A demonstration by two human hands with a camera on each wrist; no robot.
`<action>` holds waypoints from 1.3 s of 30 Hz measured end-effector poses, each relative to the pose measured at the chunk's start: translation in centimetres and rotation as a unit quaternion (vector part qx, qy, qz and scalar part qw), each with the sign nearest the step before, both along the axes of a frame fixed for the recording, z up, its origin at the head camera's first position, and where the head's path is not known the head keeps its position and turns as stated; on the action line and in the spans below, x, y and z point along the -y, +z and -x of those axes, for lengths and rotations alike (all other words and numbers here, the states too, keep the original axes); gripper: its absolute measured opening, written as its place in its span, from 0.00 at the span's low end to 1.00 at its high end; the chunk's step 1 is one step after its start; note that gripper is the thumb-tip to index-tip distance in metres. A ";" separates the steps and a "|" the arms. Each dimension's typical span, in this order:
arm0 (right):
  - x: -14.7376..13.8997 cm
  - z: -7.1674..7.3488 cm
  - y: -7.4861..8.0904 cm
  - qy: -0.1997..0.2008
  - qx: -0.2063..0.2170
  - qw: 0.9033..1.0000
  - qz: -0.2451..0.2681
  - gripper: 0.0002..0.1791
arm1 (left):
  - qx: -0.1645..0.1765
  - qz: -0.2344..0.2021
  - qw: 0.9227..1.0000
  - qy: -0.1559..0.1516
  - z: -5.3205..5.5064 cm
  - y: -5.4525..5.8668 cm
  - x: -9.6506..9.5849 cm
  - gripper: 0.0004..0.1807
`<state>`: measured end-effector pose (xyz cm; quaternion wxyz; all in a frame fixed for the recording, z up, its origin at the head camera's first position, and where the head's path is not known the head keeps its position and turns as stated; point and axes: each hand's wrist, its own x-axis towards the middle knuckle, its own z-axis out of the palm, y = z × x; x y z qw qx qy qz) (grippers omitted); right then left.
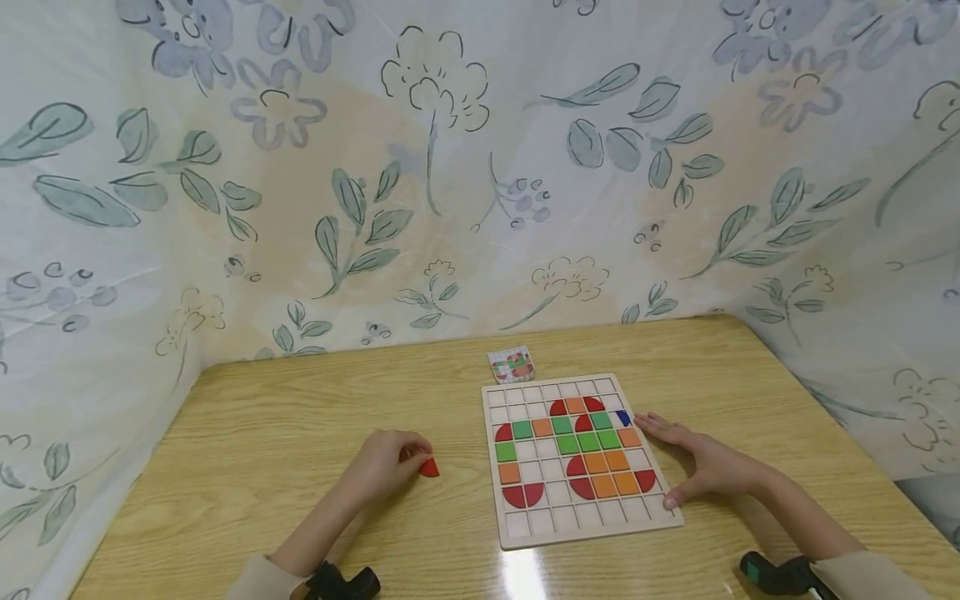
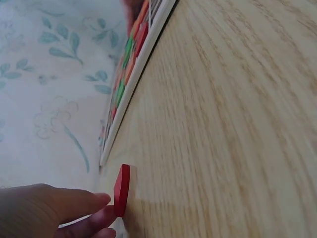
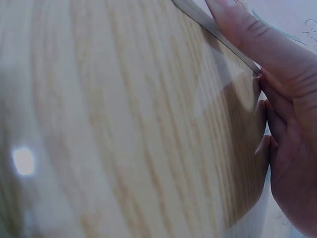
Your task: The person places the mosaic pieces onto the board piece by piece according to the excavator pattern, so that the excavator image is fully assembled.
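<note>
My left hand [image 1: 390, 462] pinches a red quarter-circle tile [image 1: 429, 467] by its edge, low over the tabletop left of the board. In the left wrist view the thumb and fingertips meet the near end of this red tile [image 2: 122, 191]. A wooden grid board [image 1: 525, 532] holds red rounded tiles, green and orange squares, and one dark blue piece [image 1: 623, 418] near its right edge. Along that right edge rests my right hand [image 1: 708, 462], fingers and thumb spread apart. The right wrist view shows the thumb [image 3: 267, 44] by the board's rim [image 3: 218, 32].
A small card [image 1: 511, 364] with a coloured grid pattern lies just behind the board. The wooden table [image 1: 285, 433] is bounded at the back and sides by a floral cloth [image 1: 480, 192]. Black wrist devices [image 1: 343, 582] sit near both sleeves.
</note>
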<state>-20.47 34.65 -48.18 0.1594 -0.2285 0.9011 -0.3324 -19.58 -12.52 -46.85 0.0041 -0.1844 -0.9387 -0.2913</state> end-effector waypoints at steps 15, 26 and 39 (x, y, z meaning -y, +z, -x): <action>0.0 -0.1 0.2 0.004 0.007 1.000 -0.001 0.55 | 0.004 0.031 0.997 -0.069 -0.5 0.3 -0.3 0.11; 0.0 -0.1 0.0 0.001 0.004 1.000 -0.002 0.56 | 0.008 0.031 0.999 -0.001 -1.0 0.2 -0.6 0.22; 0.0 -0.2 0.0 0.006 -0.003 1.000 0.016 0.55 | -0.016 0.045 0.999 -0.021 -0.7 0.2 -0.6 0.15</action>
